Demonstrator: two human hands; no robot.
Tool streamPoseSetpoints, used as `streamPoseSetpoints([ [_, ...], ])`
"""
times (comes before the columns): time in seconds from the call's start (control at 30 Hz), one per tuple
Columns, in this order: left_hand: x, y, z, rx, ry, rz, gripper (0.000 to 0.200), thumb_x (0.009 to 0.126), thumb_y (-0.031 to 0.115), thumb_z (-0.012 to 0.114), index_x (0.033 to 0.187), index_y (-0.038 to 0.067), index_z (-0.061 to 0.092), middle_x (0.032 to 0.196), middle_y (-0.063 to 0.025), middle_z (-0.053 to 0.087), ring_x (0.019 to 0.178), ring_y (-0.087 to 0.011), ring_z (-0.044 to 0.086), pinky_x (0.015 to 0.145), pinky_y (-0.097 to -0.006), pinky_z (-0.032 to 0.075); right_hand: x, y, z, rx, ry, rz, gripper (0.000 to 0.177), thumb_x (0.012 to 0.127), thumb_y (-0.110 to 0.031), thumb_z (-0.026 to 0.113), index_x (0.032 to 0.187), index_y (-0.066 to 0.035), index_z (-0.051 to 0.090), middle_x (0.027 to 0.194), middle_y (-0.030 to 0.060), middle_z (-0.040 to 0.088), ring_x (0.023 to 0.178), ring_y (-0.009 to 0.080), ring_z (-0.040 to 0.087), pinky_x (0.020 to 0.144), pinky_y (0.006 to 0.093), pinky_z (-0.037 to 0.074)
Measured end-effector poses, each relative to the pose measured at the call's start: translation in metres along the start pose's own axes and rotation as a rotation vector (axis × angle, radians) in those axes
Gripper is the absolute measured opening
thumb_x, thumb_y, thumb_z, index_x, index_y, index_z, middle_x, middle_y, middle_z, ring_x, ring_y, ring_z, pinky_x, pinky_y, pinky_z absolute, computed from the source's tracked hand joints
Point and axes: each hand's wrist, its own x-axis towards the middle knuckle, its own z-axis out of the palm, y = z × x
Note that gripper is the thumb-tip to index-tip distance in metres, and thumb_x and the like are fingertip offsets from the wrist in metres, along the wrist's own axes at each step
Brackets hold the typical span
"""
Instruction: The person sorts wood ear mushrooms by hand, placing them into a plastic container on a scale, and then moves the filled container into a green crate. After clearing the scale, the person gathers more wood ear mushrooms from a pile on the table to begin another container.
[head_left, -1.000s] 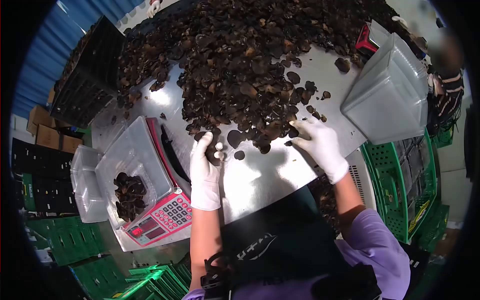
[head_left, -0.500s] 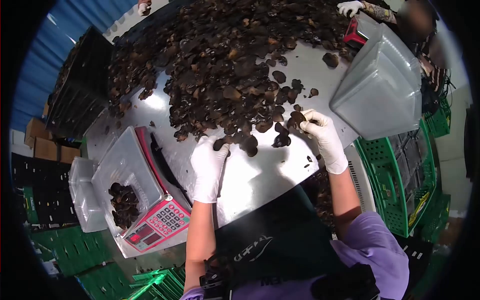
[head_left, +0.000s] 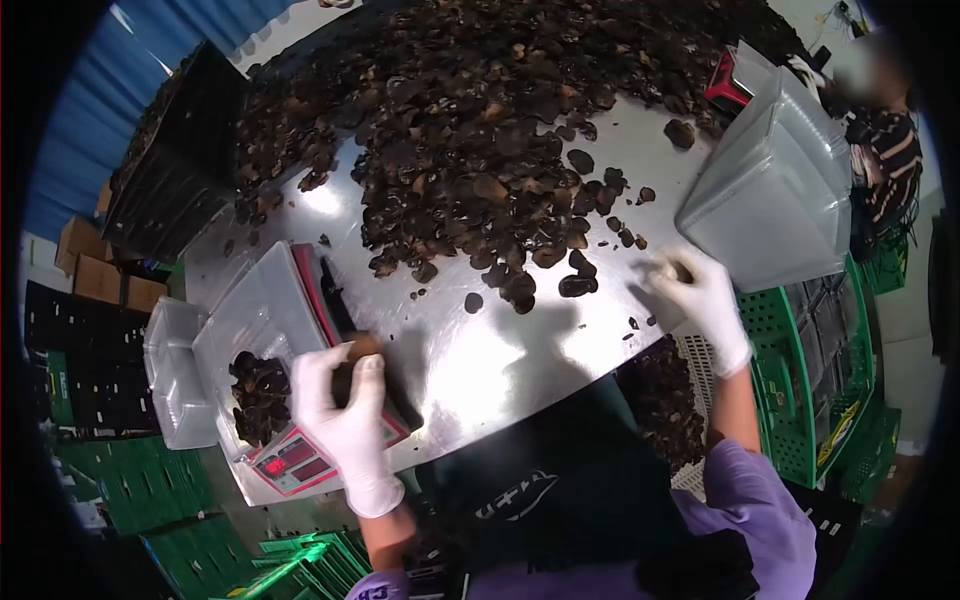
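Observation:
My left hand [head_left: 345, 405], in a white glove, pinches a brown mushroom piece [head_left: 364, 348] above the red and white scale [head_left: 290, 462]. Beside it, a clear plastic container [head_left: 235, 325] on the scale holds a small heap of dark mushroom pieces [head_left: 262, 398]. On the right, my gloved right hand [head_left: 700, 290] hovers over the table edge with its fingers curled; whether anything is between the fingertips is too blurred to tell. A large pile of dark mushroom pieces [head_left: 470, 150] covers the far part of the metal table [head_left: 440, 350].
Stacked clear containers [head_left: 770, 190] stand at the right, beside a second red scale [head_left: 725, 85] and another person [head_left: 885, 150]. A green crate [head_left: 790, 385] is at the lower right. Below the table edge, a white basket [head_left: 697, 370] holds more pieces. Black trays [head_left: 175, 165] lean at the left.
My left hand has moved left and down to the scale with a mushroom piece. My right hand has shifted right and down, away from the pile; the dark piece it held no longer shows.

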Motion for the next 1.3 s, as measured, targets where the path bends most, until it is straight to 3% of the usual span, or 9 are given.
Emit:
streamPoseSetpoints([
  [0.1, 0.013, -0.016, -0.052, 0.073, 0.273, -0.086, 0.017, 0.08, -0.001, 0.072, 0.094, 0.002, 0.063, 0.088, -0.0023, 0.058, 0.082, -0.0134, 0.055, 0.08, -0.0271, 0.046, 0.049, -0.003, 0.057, 0.004, 0.083, -0.099, 0.034, 0.079, -0.019, 0.073, 0.109, -0.003, 0.067, 0.078, 0.0045, 0.06, 0.068, 0.0139, 0.056, 0.067, 0.0272, 0.046],
  [0.27, 0.037, -0.096, -0.128, 0.556, 0.157, -0.058, 0.025, 0.082, 0.008, 0.075, 0.102, 0.0, 0.064, 0.096, -0.004, 0.059, 0.09, -0.0154, 0.058, 0.085, -0.028, 0.046, 0.092, -0.005, 0.102, -0.209, 0.039, -0.175, 0.02, 0.079, -0.019, 0.072, 0.092, -0.005, 0.069, 0.076, 0.0046, 0.057, 0.07, 0.0179, 0.058, 0.066, 0.029, 0.046],
  [0.37, 0.037, -0.129, -0.136, 0.535, -0.088, -0.118, 0.051, 0.073, 0.01, 0.08, 0.118, 0.001, 0.058, 0.118, -0.0128, 0.057, 0.111, -0.0295, 0.054, 0.099, -0.0378, 0.043, 0.073, -0.029, 0.088, 0.219, 0.134, -0.316, 0.006, 0.081, -0.007, 0.068, 0.081, -0.002, 0.067, 0.078, 0.0013, 0.054, 0.071, 0.0082, 0.052, 0.065, 0.023, 0.042],
  [0.63, 0.023, -0.109, -0.139, 0.425, 0.057, -0.071, 0.074, 0.071, 0.012, 0.081, 0.136, 0.002, 0.049, 0.132, -0.0161, 0.052, 0.124, -0.0317, 0.049, 0.108, -0.0389, 0.036, 0.041, -0.086, 0.078, 0.635, -0.109, -0.091, 0.004, 0.089, -0.012, 0.061, 0.089, -0.009, 0.063, 0.099, -0.0037, 0.064, 0.071, 0.0021, 0.046, 0.062, 0.018, 0.037],
  [0.97, -0.004, -0.114, -0.177, 0.203, 0.367, -0.189, 0.031, 0.083, 0.009, 0.071, 0.113, 0.001, 0.064, 0.118, -0.0122, 0.062, 0.116, -0.0258, 0.055, 0.104, -0.0371, 0.039, 0.001, -0.254, 0.193, 0.861, -0.848, -0.212, 0.005, 0.09, -0.01, 0.061, 0.089, -0.006, 0.062, 0.093, -0.0018, 0.062, 0.085, 0.0056, 0.054, 0.074, 0.0213, 0.043],
  [1.07, -0.006, -0.099, -0.169, 0.237, 0.314, -0.2, 0.031, 0.083, 0.008, 0.071, 0.113, 0.001, 0.064, 0.12, -0.0135, 0.061, 0.116, -0.0269, 0.056, 0.104, -0.037, 0.039, -0.006, -0.277, 0.238, 0.572, -1.019, -0.351, 0.004, 0.087, -0.006, 0.062, 0.086, -0.002, 0.061, 0.088, -0.0029, 0.061, 0.085, 0.0057, 0.055, 0.073, 0.0249, 0.045],
  [1.17, -0.007, -0.107, -0.154, 0.208, 0.234, -0.145, 0.034, 0.083, 0.009, 0.072, 0.115, 0.001, 0.063, 0.122, -0.0118, 0.06, 0.118, -0.0239, 0.054, 0.106, -0.035, 0.038, -0.015, -0.273, 0.275, 0.053, -0.688, -0.843, 0.015, 0.085, -0.014, 0.064, 0.097, -0.005, 0.062, 0.089, 0.004, 0.06, 0.079, 0.0194, 0.061, 0.074, 0.0322, 0.048],
  [1.2, -0.006, -0.106, -0.151, 0.191, 0.207, -0.148, 0.034, 0.083, 0.01, 0.072, 0.115, 0.001, 0.063, 0.122, -0.012, 0.06, 0.119, -0.0244, 0.054, 0.105, -0.0351, 0.039, -0.018, -0.274, 0.278, 0.063, -0.673, -0.885, 0.022, 0.084, -0.018, 0.065, 0.103, -0.007, 0.062, 0.097, 0.0105, 0.06, 0.083, 0.0277, 0.062, 0.076, 0.0373, 0.049],
  [1.3, -0.006, -0.11, -0.148, 0.291, 0.191, -0.089, 0.033, 0.083, 0.008, 0.071, 0.114, 0.0, 0.063, 0.12, -0.013, 0.061, 0.118, -0.0261, 0.055, 0.104, -0.0358, 0.04, -0.026, -0.283, 0.281, 0.196, -0.72, -0.837, 0.024, 0.084, -0.019, 0.065, 0.104, -0.006, 0.062, 0.103, 0.0121, 0.06, 0.093, 0.0286, 0.062, 0.08, 0.038, 0.049],
])
